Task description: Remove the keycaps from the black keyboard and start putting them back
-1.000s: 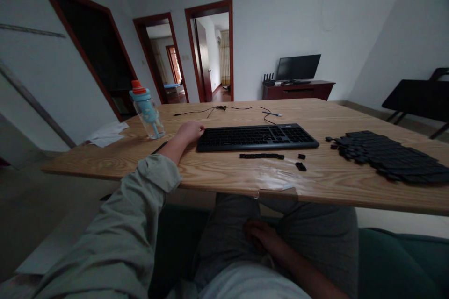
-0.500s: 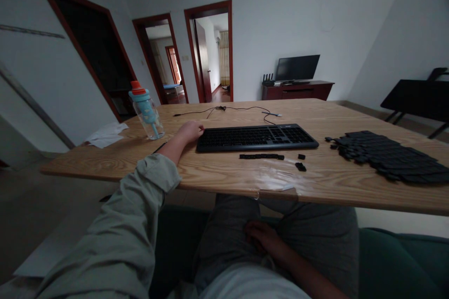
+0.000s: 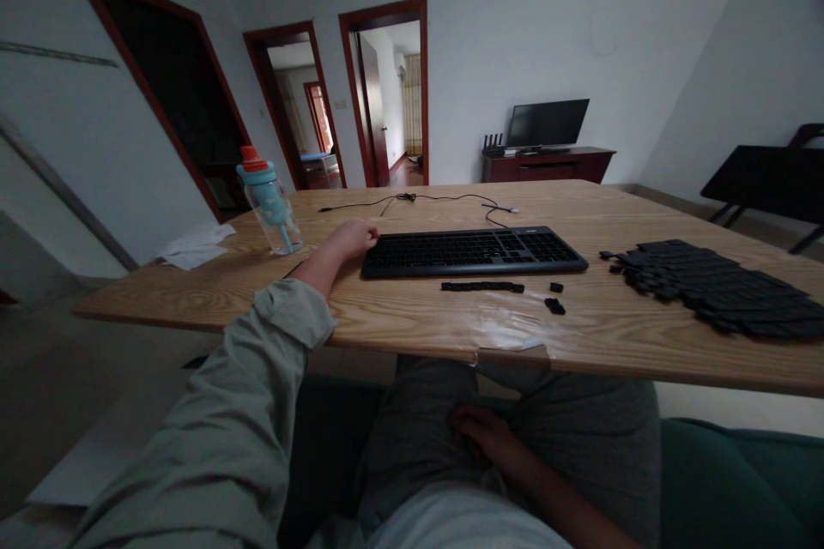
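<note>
A black keyboard [image 3: 473, 251] lies across the middle of the wooden table [image 3: 399, 317]. My left hand [image 3: 351, 238] rests at its left end, fingers curled against the edge, the green sleeve reaching over the table's front edge. My right hand [image 3: 480, 435] lies on my lap under the table, holding nothing. Just in front of the keyboard lie a long black key bar [image 3: 481, 286] and two small loose keycaps [image 3: 554, 298].
A heap of black keycaps [image 3: 708, 285] covers the table's right side. A clear bottle with blue lid [image 3: 269, 202] and white paper [image 3: 193, 245] sit at the left. The keyboard cable [image 3: 418, 201] runs behind. Doorways, a TV stand and a dark table stand beyond.
Almost nothing differs. My left hand has lifted slightly at the keyboard's left end; my right hand stays on my lap.
</note>
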Tool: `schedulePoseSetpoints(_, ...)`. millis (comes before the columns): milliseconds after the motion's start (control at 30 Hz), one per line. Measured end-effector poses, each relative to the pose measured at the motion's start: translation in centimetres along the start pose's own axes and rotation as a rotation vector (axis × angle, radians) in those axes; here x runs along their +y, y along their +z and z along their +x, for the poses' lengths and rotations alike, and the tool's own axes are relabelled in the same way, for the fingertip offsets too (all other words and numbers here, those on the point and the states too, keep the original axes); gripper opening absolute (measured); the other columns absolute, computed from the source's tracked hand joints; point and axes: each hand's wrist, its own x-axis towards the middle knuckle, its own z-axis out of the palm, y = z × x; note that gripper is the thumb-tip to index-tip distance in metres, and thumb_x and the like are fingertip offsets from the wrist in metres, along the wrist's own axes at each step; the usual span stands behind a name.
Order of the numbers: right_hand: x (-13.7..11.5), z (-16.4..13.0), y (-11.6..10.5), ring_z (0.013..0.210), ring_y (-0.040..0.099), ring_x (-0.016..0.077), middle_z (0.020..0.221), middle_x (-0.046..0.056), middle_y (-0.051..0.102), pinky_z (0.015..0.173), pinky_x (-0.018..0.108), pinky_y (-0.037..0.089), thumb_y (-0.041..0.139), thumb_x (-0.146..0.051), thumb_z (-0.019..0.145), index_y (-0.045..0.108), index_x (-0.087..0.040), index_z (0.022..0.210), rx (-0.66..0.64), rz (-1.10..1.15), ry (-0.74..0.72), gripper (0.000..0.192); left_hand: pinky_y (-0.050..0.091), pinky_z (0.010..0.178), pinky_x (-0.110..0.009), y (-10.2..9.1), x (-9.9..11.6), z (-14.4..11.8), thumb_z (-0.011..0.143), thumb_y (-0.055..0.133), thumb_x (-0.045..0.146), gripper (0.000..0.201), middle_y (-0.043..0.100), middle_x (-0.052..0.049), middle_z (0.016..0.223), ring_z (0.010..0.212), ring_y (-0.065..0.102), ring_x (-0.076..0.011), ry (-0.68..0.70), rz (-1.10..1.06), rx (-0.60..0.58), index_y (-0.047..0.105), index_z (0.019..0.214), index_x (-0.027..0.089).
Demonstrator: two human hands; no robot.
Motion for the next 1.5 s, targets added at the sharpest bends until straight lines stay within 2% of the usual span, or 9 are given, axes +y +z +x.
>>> schedulePoseSetpoints(400,-0.8,-0.4,0.0,0.047,0.038,0.0071,0.064,-0.001,0.055,0.045,0.024,0.024,0.061,-0.055,0.069,0.062,-0.017,0.074,-0.026,-0.042,-0.024,0.038,0.049,0.082,-0.033,0.4,-0.6,-0.2,0.083,0.061,0.021,0.027,0.079,-0.01,0.098,0.09,0.07,-0.0243,-0.017,-0.073,0.055,0.081,0.102,0.018)
schedulePoseSetpoints(633,-0.1,-0.1,-0.1,0.047,0.038,0.0075,0.063,-0.002,0.055,0.045,0.024,0.024,0.063,-0.056,0.068,0.061,-0.018,0.075,-0.024,-0.015,-0.027,0.039,0.05,0.085,-0.033,1.4,-1.4,0.2,0.085,0.062,0.02,0.033,0.078,-0.011,0.105,0.091,0.071,-0.0239,0.001,-0.198,0.096,0.078,0.113,0.016)
schedulePoseSetpoints(733,0.0,0.0,-0.1,0.046,0.038,0.0072,0.063,-0.002,0.055,0.044,0.024,0.023,0.063,-0.056,0.067,0.061,-0.017,0.076,-0.033,-0.01,-0.028,0.04,0.051,0.085,-0.034,1.6,-1.7,0.2,0.085,0.062,0.02,0.031,0.079,-0.011,0.105,0.091,0.071,-0.0242,-0.004,-0.22,0.08,0.079,0.111,0.018)
schedulePoseSetpoints(1000,0.0,0.0,-0.1,0.048,0.038,0.0075,0.059,-0.003,0.051,0.045,0.024,0.023,0.064,-0.058,0.067,0.06,-0.019,0.073,-0.039,-0.002,-0.001,0.04,0.051,0.087,-0.035,0.3,-0.6,-0.1,0.086,0.06,0.018,0.032,0.078,-0.012,0.108,0.095,0.07,-0.0249,0.002,-0.051,-0.023,0.079,0.111,0.016)
schedulePoseSetpoints(1100,0.1,0.1,-0.2,0.047,0.038,0.0074,0.062,-0.003,0.054,0.045,0.024,0.023,0.064,-0.057,0.069,0.061,-0.018,0.076,-0.034,-0.009,-0.009,0.039,0.051,0.087,-0.037,-0.1,-0.1,-0.3,0.085,0.059,0.013,0.035,0.077,-0.014,0.109,0.095,0.07,-0.026,0.009,-0.024,-0.042,0.078,0.114,0.015)
schedulePoseSetpoints(1333,-0.2,0.0,-0.1,0.048,0.039,0.0079,0.064,-0.002,0.056,0.045,0.024,0.025,0.064,-0.052,0.068,0.063,-0.018,0.077,-0.036,-0.011,-0.015,0.036,0.049,0.093,-0.039,0.1,0.7,-0.3,0.086,0.056,0.012,0.039,0.077,-0.011,0.112,0.105,0.068,-0.0282,-0.032,0.121,-0.063,0.077,0.118,0.023)
schedulePoseSetpoints(1500,-0.2,0.0,-0.1,0.048,0.038,0.0074,0.063,-0.002,0.056,0.045,0.023,0.024,0.065,-0.051,0.067,0.062,-0.018,0.076,-0.012,0.0,0.0,0.034,0.047,0.098,-0.04,0.6,0.4,-0.2,0.087,0.057,0.012,0.04,0.075,-0.014,0.118,0.11,0.067,-0.03,-0.068,0.056,-0.049,0.076,0.121,0.022)
